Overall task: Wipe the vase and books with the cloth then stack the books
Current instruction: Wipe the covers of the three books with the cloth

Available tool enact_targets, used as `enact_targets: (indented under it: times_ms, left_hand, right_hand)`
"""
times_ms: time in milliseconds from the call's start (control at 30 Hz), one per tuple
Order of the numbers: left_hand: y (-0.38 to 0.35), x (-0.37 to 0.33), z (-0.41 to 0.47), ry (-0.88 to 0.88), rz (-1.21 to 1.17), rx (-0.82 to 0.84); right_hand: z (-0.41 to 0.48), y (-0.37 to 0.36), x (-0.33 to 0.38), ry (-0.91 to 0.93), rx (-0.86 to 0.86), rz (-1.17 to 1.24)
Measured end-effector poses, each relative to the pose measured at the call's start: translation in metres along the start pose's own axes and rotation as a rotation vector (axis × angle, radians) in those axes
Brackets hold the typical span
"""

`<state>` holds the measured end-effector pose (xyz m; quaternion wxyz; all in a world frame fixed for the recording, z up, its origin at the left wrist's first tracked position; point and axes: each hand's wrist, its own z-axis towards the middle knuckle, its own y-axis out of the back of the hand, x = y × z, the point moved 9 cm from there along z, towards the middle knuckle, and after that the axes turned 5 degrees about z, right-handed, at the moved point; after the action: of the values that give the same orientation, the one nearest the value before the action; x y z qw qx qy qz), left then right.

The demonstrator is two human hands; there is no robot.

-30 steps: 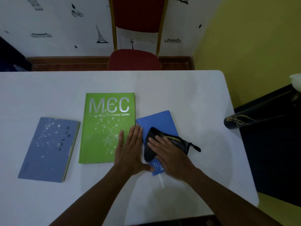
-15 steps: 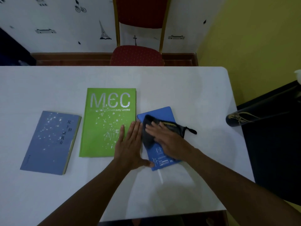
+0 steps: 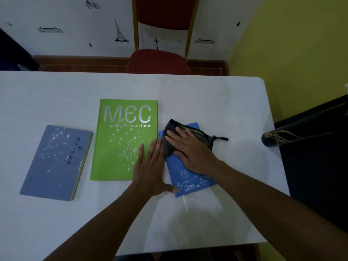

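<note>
The right hand (image 3: 190, 153) lies flat, fingers spread, pressing the dark cloth (image 3: 185, 136) onto the far half of the blue book (image 3: 188, 178); nothing is pinched. At its nine o'clock the left hand (image 3: 150, 168) is also flat and open, fingers over the lower right corner of the green book (image 3: 120, 140), thumb touching the blue book's near left edge. That thumb is the only brace I can see, so a hard stroke toward twelve o'clock could slide or twist the blue book across the smooth table (image 3: 207, 95), or push the cloth off its far edge. The cloth's cord (image 3: 221, 138) trails at three o'clock and might snag. The grey book (image 3: 54, 162) lies apart at nine o'clock, unstacked. At three o'clock, past the table's edge, a black vase (image 3: 276, 137) appears tilted; a wide sweep could knock it.
</note>
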<state>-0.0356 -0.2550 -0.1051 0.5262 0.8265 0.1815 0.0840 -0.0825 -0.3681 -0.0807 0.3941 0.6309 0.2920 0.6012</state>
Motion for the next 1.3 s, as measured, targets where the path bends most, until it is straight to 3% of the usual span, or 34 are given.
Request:
enact_targets:
  times_ms: [200, 300, 533, 667, 867, 967, 1167, 1300]
  left_hand:
    - [0.0, 0.0, 0.001, 0.009, 0.046, 0.038]
    - [0.001, 0.0, 0.001, 0.017, 0.048, 0.038]
    - [-0.001, -0.002, 0.003, 0.014, 0.043, 0.052]
    - [-0.001, -0.003, 0.001, 0.005, 0.05, 0.051]
    - [0.0, 0.0, 0.001, 0.011, 0.068, 0.039]
    - [0.0, -0.001, 0.001, 0.012, 0.067, 0.029]
    - [-0.001, -0.001, 0.002, 0.011, 0.051, 0.018]
    - [-0.003, -0.001, 0.002, -0.001, 0.039, 0.011]
  right_hand:
    - [-0.101, -0.014, 0.029, 0.191, 0.148, 0.136]
    - [-0.101, -0.011, 0.02, 0.279, 0.252, 0.139]
    - [0.0, 0.01, -0.017, 0.036, 0.085, 0.069]
    - [-0.01, 0.002, -0.007, -0.042, 0.004, 0.063]
    - [-0.112, -0.016, 0.027, 0.086, 0.103, 0.214]
    - [-0.117, -0.018, 0.021, 0.127, 0.182, 0.222]
    - [-0.029, -0.002, -0.018, -0.011, 0.2, 0.016]
    - [0.004, -0.003, -0.016, -0.081, 0.113, -0.156]
